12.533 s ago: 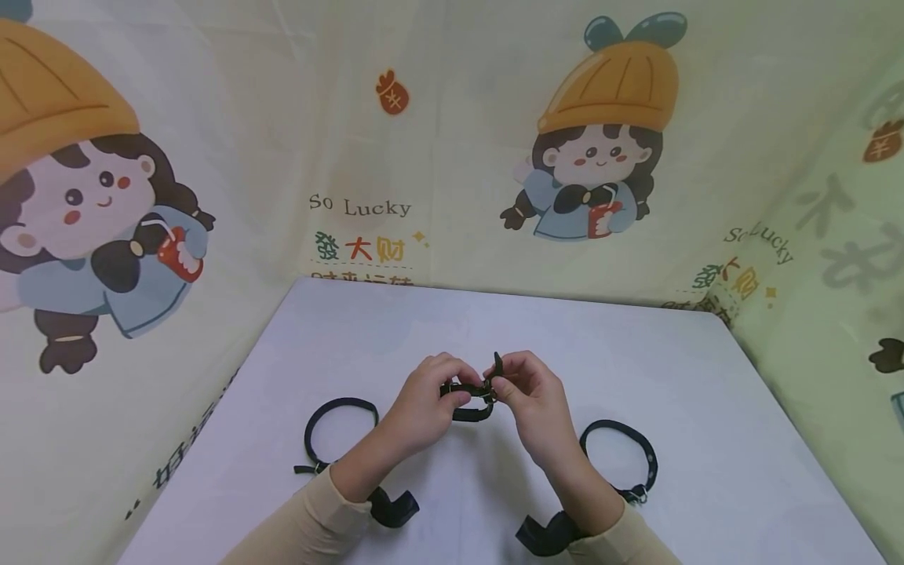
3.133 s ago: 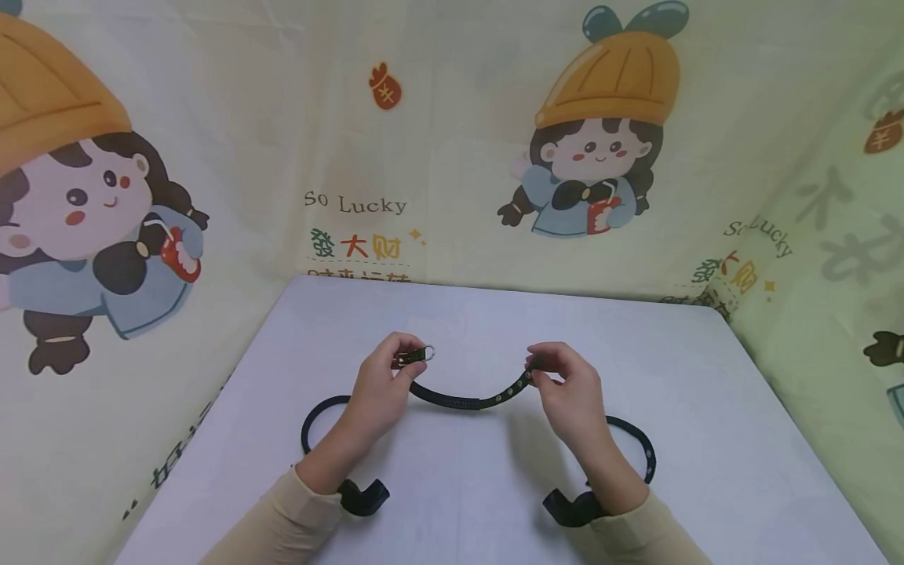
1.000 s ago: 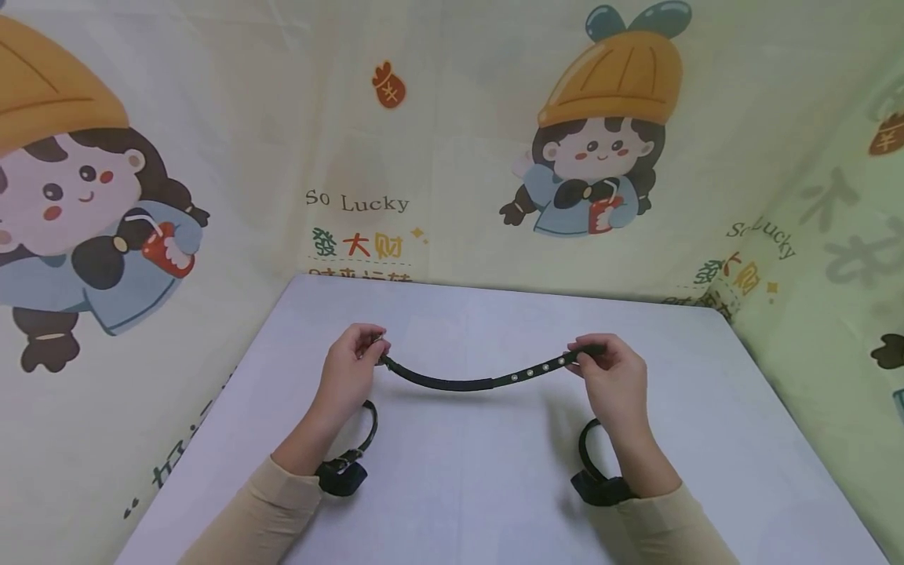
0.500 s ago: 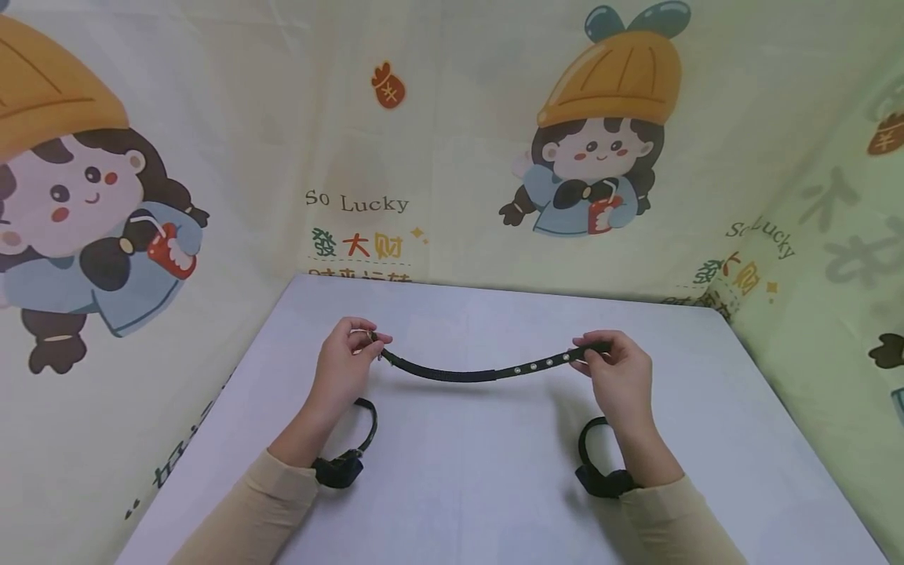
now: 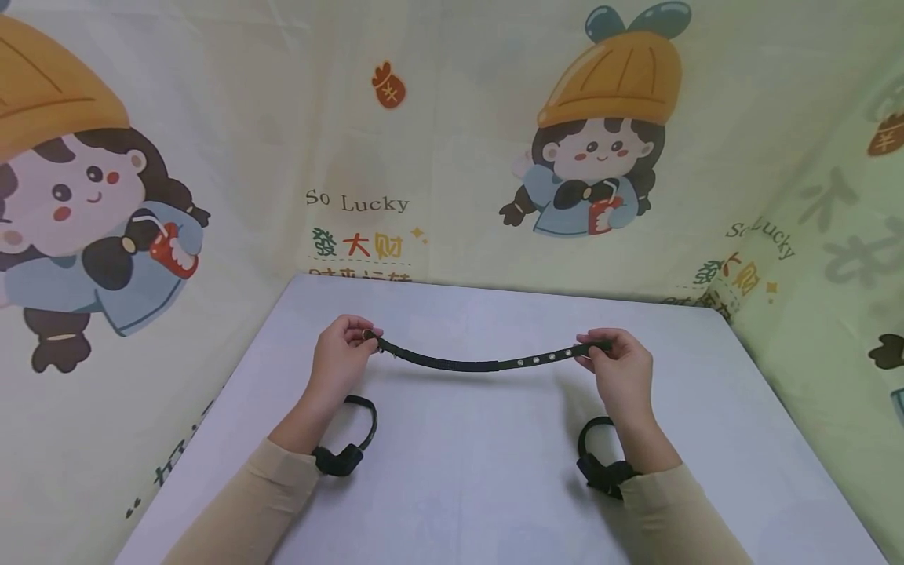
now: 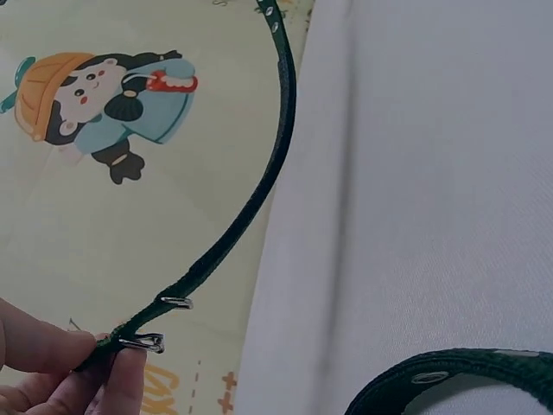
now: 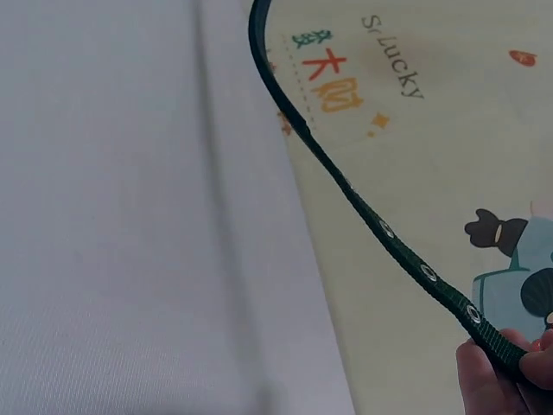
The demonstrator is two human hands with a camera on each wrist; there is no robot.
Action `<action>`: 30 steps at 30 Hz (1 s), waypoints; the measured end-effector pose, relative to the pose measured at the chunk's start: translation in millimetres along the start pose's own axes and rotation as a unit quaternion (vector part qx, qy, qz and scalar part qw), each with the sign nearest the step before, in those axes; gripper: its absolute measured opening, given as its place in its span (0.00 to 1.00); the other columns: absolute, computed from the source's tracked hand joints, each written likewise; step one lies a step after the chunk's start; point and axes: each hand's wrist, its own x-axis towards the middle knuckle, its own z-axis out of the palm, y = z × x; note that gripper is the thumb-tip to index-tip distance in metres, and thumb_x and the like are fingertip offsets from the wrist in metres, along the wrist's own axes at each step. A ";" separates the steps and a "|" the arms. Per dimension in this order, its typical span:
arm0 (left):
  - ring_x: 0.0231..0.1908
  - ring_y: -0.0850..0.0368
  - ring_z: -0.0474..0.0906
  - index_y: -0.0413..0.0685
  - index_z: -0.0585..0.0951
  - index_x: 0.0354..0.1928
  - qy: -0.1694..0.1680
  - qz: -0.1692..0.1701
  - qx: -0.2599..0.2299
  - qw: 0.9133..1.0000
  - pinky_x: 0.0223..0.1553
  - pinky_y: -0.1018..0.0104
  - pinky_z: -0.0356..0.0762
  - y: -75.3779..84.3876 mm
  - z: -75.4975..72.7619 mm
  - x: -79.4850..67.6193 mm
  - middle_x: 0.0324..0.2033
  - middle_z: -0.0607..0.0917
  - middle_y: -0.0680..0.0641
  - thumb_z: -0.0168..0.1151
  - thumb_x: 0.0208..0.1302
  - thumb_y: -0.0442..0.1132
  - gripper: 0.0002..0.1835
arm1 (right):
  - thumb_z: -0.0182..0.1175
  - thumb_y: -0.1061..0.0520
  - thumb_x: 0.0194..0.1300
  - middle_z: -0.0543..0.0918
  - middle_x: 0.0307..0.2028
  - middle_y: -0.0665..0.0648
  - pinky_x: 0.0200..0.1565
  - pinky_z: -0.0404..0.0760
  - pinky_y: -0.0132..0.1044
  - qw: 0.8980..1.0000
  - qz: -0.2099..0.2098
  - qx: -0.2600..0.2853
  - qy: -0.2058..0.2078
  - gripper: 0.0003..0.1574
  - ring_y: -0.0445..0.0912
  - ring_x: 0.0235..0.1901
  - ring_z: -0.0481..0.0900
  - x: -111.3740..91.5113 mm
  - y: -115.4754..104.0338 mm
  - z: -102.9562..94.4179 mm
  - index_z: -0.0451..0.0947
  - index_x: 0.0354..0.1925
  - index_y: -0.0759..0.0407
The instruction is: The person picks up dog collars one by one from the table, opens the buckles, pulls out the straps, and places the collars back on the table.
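An unbuckled dark green, nearly black pet collar with metal eyelets hangs between my two hands in a shallow sag above the white table. My left hand pinches its buckle end between thumb and fingers; the buckle and a metal ring show in the left wrist view. At the eyelet end, my right hand pinches the tip, with a row of eyelets running inward from the fingers. Only part of the right hand shows in the right wrist view.
Two similar collars lie looped on the white table: a left collar and a right collar, each partly hidden by an arm. Black wrist cameras sit under both wrists. A cartoon-printed cloth surrounds the table's back and sides.
Earlier the collar was a fastened loop between the hands. It has been unbuckled and the hands have spread apart. Over the last second the collar has risen slightly and sags less.
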 end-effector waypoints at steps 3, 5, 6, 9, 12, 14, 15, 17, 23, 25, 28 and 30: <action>0.52 0.49 0.88 0.43 0.79 0.59 -0.002 -0.005 -0.009 1.000 0.54 0.63 0.88 -2.5 -1.6 4.7 0.55 0.90 0.41 0.64 0.75 0.30 0.14 | 0.55 0.70 0.79 0.87 0.59 0.66 0.49 0.88 0.30 1.000 0.009 -0.002 -0.005 0.16 0.41 0.49 0.89 4.3 2.5 0.6 0.79 0.60 0.66; 0.51 0.49 0.88 0.43 0.80 0.58 -0.002 -0.014 -0.018 1.000 0.56 0.61 0.88 -4.2 -2.7 8.1 0.54 0.90 0.41 0.64 0.75 0.30 0.13 | 0.54 0.70 0.79 0.86 0.59 0.67 0.50 0.89 0.31 1.000 0.014 0.001 -0.011 0.16 0.41 0.49 0.89 7.1 4.4 1.4 0.79 0.60 0.66; 0.51 0.50 0.88 0.43 0.80 0.58 -0.003 -0.018 -0.022 1.000 0.56 0.61 0.88 -5.2 -3.1 9.7 0.54 0.90 0.41 0.64 0.75 0.30 0.13 | 0.53 0.71 0.79 0.86 0.59 0.67 0.49 0.89 0.31 1.000 0.017 0.001 -0.013 0.16 0.41 0.49 0.89 8.7 5.5 1.7 0.79 0.60 0.67; 0.52 0.49 0.89 0.42 0.79 0.58 -0.005 -0.031 -0.042 0.999 0.57 0.61 0.88 -7.7 -4.4 13.9 0.55 0.89 0.39 0.64 0.75 0.29 0.13 | 0.50 0.72 0.79 0.85 0.60 0.68 0.50 0.89 0.32 0.999 0.027 0.004 -0.021 0.17 0.41 0.49 0.89 13.0 8.6 3.0 0.78 0.60 0.68; 0.53 0.48 0.88 0.40 0.79 0.58 -0.008 -0.042 -0.065 0.997 0.55 0.65 0.88 -9.1 -5.2 16.8 0.56 0.88 0.37 0.64 0.75 0.28 0.13 | 0.49 0.73 0.79 0.84 0.61 0.69 0.50 0.89 0.33 0.999 0.038 0.005 -0.029 0.19 0.42 0.48 0.89 16.6 11.0 4.2 0.77 0.62 0.68; 0.54 0.48 0.88 0.39 0.79 0.59 -0.012 -0.048 -0.076 0.996 0.55 0.65 0.88 -9.4 -5.7 18.2 0.57 0.88 0.36 0.63 0.75 0.28 0.14 | 0.49 0.73 0.79 0.83 0.62 0.69 0.50 0.89 0.33 0.998 0.045 0.006 -0.034 0.20 0.42 0.48 0.89 19.4 12.4 4.6 0.76 0.63 0.67; 0.54 0.47 0.88 0.39 0.79 0.59 -0.013 -0.052 -0.081 0.995 0.55 0.65 0.88 -9.5 -5.9 19.0 0.57 0.87 0.36 0.63 0.75 0.27 0.14 | 0.49 0.73 0.79 0.83 0.63 0.69 0.50 0.89 0.33 0.998 0.049 0.007 -0.036 0.20 0.42 0.48 0.90 20.7 13.0 4.8 0.76 0.63 0.66; 0.54 0.48 0.88 0.39 0.79 0.59 -0.015 -0.060 -0.087 0.994 0.56 0.65 0.88 -9.9 -6.2 20.8 0.57 0.87 0.36 0.63 0.75 0.27 0.14 | 0.49 0.72 0.79 0.83 0.63 0.69 0.50 0.89 0.33 0.998 0.056 0.009 -0.038 0.20 0.42 0.47 0.90 23.3 14.3 5.3 0.76 0.64 0.65; 0.53 0.50 0.87 0.38 0.78 0.59 -0.020 -0.082 -0.131 0.988 0.57 0.64 0.87 -14.9 -6.2 31.4 0.60 0.86 0.35 0.63 0.75 0.25 0.14 | 0.49 0.71 0.80 0.82 0.66 0.69 0.50 0.89 0.32 0.995 0.084 0.021 -0.046 0.21 0.41 0.44 0.91 31.2 18.0 6.5 0.74 0.66 0.65; 0.53 0.50 0.87 0.38 0.78 0.59 -0.022 -0.090 -0.152 0.984 0.56 0.66 0.87 -17.6 -5.9 35.7 0.61 0.85 0.33 0.62 0.75 0.24 0.14 | 0.50 0.71 0.80 0.81 0.66 0.69 0.50 0.89 0.32 0.993 0.097 0.033 -0.051 0.22 0.41 0.43 0.91 33.1 18.6 7.3 0.73 0.68 0.65; 0.53 0.51 0.86 0.37 0.77 0.60 -0.027 -0.102 -0.177 0.979 0.53 0.69 0.88 -21.8 -5.2 41.8 0.64 0.83 0.32 0.61 0.75 0.23 0.16 | 0.50 0.70 0.81 0.80 0.67 0.69 0.51 0.89 0.33 0.990 0.117 0.053 -0.054 0.22 0.42 0.43 0.90 35.6 19.2 8.7 0.72 0.69 0.64; 0.54 0.52 0.86 0.35 0.76 0.62 -0.030 -0.109 -0.189 0.975 0.52 0.70 0.88 -24.1 -4.5 45.4 0.64 0.83 0.32 0.61 0.75 0.23 0.17 | 0.50 0.70 0.81 0.80 0.68 0.69 0.51 0.89 0.33 0.988 0.130 0.063 -0.053 0.23 0.42 0.44 0.90 37.0 19.7 9.8 0.72 0.69 0.64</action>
